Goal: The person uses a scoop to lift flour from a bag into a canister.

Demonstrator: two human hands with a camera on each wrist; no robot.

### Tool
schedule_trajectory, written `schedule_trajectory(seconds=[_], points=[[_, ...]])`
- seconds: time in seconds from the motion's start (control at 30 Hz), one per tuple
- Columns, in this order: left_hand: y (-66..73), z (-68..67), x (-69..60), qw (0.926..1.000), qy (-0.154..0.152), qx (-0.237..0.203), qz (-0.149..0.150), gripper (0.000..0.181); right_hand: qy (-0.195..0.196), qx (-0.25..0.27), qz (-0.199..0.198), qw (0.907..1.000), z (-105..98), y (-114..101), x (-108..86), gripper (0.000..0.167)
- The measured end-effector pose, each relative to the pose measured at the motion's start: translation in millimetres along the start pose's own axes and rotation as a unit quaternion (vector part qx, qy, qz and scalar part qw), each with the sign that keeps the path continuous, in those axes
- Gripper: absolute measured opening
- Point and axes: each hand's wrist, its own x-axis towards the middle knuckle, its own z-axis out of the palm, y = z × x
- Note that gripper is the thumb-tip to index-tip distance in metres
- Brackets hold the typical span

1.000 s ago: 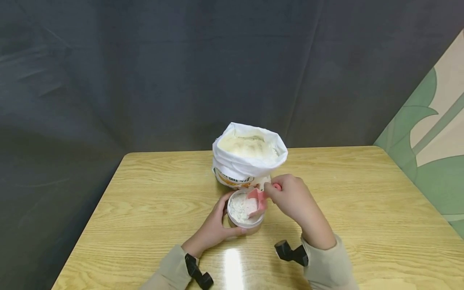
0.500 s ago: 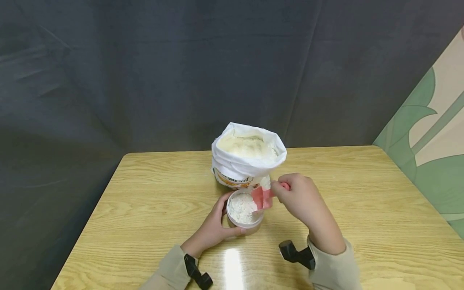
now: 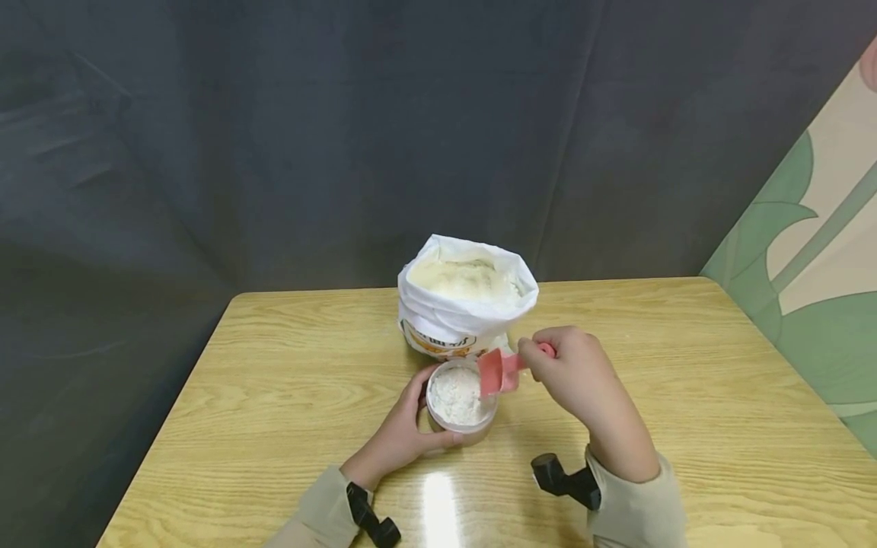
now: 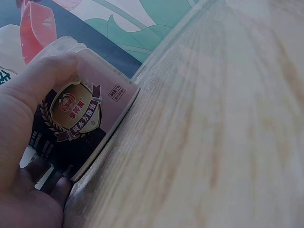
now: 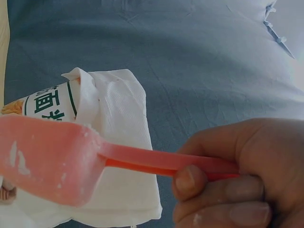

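Note:
A round plastic tub (image 3: 457, 396) of white powder stands on the table, its printed label (image 4: 76, 111) showing in the left wrist view. My left hand (image 3: 404, 430) grips the tub's side, fingers and thumb curved around it. With my right hand (image 3: 569, 373) I hold a pink scoop (image 5: 52, 159) by its handle. In the head view the scoop's bowl is tilted at the tub's right rim; whether it touches the rim I cannot tell. Powder traces cling to the scoop. Just behind the tub stands a white bag (image 3: 455, 312), its top rolled open, filled with pale powder.
The wooden table (image 3: 301, 365) spreads out on both sides of the tub and bag. A dark cloth (image 3: 384, 137) hangs behind the table's far edge. At the right is a wall (image 3: 822, 304) painted with green leaves.
My right hand has drawn the scoop slightly to the right, from over the powder to the tub's right rim. The left hand and tub have stayed nearly in place.

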Motion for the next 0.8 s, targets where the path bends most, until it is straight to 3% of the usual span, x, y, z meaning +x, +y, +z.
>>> schedule_trajectory(seconds=[0.8], points=[[0.5, 0.0, 0.2, 1.0000, -0.001, 0.006, 0.000, 0.102, 0.009, 0.072, -0.005, 0.9974, -13, 9, -2.4, 0.040]])
